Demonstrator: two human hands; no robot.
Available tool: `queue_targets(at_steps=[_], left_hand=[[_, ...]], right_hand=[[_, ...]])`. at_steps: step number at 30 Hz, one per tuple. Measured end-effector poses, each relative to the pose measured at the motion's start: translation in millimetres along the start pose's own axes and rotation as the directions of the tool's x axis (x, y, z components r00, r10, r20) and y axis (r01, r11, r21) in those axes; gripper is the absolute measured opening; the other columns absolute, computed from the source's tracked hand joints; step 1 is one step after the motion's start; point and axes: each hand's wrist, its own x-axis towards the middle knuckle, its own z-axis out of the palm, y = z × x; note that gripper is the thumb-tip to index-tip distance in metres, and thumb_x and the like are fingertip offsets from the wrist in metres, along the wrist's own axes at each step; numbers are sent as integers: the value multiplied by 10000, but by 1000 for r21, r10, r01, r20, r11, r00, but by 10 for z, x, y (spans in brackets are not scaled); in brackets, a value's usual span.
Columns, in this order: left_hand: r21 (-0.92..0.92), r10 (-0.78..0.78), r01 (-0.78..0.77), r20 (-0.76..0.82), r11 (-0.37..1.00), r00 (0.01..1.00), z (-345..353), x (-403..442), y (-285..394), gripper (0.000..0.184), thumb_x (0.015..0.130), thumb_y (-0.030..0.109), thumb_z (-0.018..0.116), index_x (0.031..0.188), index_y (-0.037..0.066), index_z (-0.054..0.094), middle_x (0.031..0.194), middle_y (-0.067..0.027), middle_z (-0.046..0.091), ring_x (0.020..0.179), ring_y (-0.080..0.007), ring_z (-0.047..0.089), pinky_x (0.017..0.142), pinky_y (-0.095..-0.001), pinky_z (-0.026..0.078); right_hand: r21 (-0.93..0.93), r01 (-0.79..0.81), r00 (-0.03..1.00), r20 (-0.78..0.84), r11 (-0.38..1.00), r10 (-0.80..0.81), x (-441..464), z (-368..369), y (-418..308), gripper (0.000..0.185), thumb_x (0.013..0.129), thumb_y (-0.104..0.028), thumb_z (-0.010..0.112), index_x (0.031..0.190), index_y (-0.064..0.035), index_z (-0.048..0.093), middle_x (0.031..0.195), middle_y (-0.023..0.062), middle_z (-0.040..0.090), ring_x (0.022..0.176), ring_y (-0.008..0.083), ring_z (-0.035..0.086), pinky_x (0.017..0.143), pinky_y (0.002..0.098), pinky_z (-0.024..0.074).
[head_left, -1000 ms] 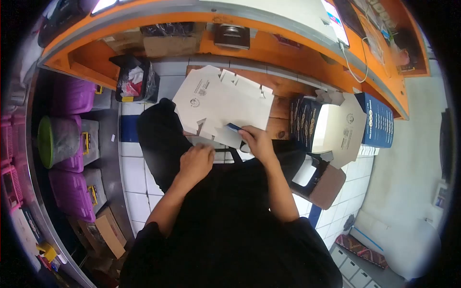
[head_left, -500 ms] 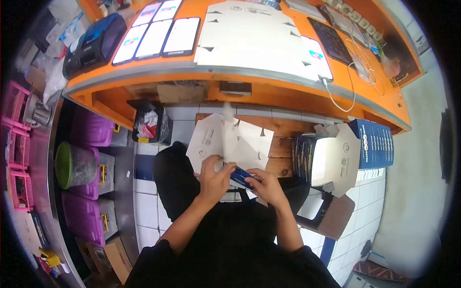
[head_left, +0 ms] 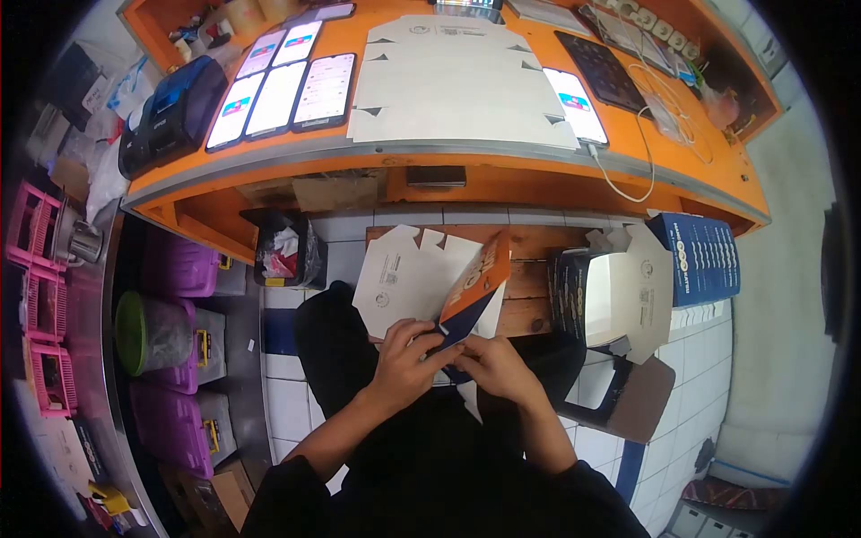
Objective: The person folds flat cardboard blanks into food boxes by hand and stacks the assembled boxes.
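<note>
A cardboard box blank (head_left: 395, 278), white inside with small grey print, rests partly folded over my lap. One of its panels, printed orange and dark blue (head_left: 477, 282), stands tilted up on the right side. My left hand (head_left: 408, 368) grips the blue lower edge with fingers bent over it. Close beside it, my right hand (head_left: 498, 368) pinches the same edge near a fold; its fingertips are partly hidden. A small white flap (head_left: 469, 401) hangs below the hands.
Right of my knees stands a row of folded boxes (head_left: 567, 296) with an open flap, and a dark blue box (head_left: 700, 260). Flat white blanks (head_left: 457, 90) and several phones (head_left: 325, 90) lie on the orange desk (head_left: 296, 152). A small bin (head_left: 289, 247) stands left.
The orange and blue panel has swung up into view, where a blurred white part was before. Both hands have drawn closer together at the box's lower edge.
</note>
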Motion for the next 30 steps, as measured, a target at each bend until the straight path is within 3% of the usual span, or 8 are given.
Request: queue_targets(at_steps=[2, 5, 8, 12, 19, 23, 28, 30], left_hand=[[19, 4, -3, -46, 1000, 999, 1, -88, 68, 334, 703, 18, 770, 1025, 106, 766, 1090, -82, 677, 1095, -325, 617, 956, -505, 496], [-146, -50, 41, -59, 988, 997, -47, -197, 192, 370, 828, 208, 769, 1196, 177, 739, 1254, -87, 653, 1268, -330, 555, 1023, -519, 466], [-78, 50, -49, 17, 996, 999, -156, -164, 264, 406, 860, 340, 764, 1240, 207, 721, 1381, -125, 590, 1307, -369, 543, 1050, -525, 463], [21, 100, -100, -30, 995, 995, -205, -99, 174, 481, 861, 450, 736, 1272, 202, 709, 1413, -188, 540, 1276, -410, 561, 998, -512, 510], [94, -73, 82, -92, 992, 993, -194, 36, 151, 524, 879, 387, 726, 1307, 88, 676, 1355, -265, 528, 1184, -427, 586, 961, -485, 522], [124, -128, 141, -110, 982, 986, -93, 19, 159, 535, 865, 320, 764, 1336, 91, 656, 1351, -267, 515, 1170, -411, 565, 994, -491, 471], [0, -136, 136, 30, 991, 990, -188, 49, 221, 713, 760, 297, 863, 1388, 76, 606, 1363, -275, 494, 1227, -414, 525, 1035, -503, 423], [-87, -100, 107, 76, 990, 992, -257, 21, 172, 786, 725, 288, 893, 1405, 48, 580, 1378, -276, 479, 1257, -418, 507, 1045, -502, 418]], right_hand=[[129, -99, 995, 42, 987, 94, 23, 6, 1, 222, 964, -128, 667, 1163, -34, 632, 851, 166, 731, 750, 266, 722, 702, 348, 550], [885, 31, 948, -173, 465, 266, 79, 66, 41, 294, 1050, -140, 553, 1318, -45, 481, 1115, 56, 677, 900, 196, 705, 768, 313, 573], [983, 2, 967, -48, 183, 251, 67, -91, -263, 269, 1067, -187, 521, 1301, -55, 507, 1140, 70, 675, 908, 191, 701, 815, 324, 570], [998, -10, 967, -7, 67, 255, 46, 57, -244, 336, 1066, -315, 538, 1282, -59, 572, 1148, 56, 684, 908, 187, 696, 841, 331, 559], [996, 23, 995, -31, 87, 93, 23, 332, -265, 356, 1071, -324, 522, 1267, -42, 615, 1241, 78, 680, 1162, 197, 628, 1057, 373, 442], [989, 40, 985, -63, 143, 163, -8, 486, -209, 362, 1077, -319, 513, 1281, -35, 607, 1260, 68, 662, 1186, 187, 601, 1055, 364, 436], [856, 14, 939, -188, 516, 288, -63, 492, -139, 270, 1077, -206, 528, 1243, -15, 622, 1127, 33, 679, 1051, 110, 618, 917, 288, 489], [899, 49, 939, -190, 435, 286, -72, 345, -227, 255, 1067, -180, 539, 1225, -3, 629, 1115, 42, 681, 1031, 116, 628, 908, 289, 496]])
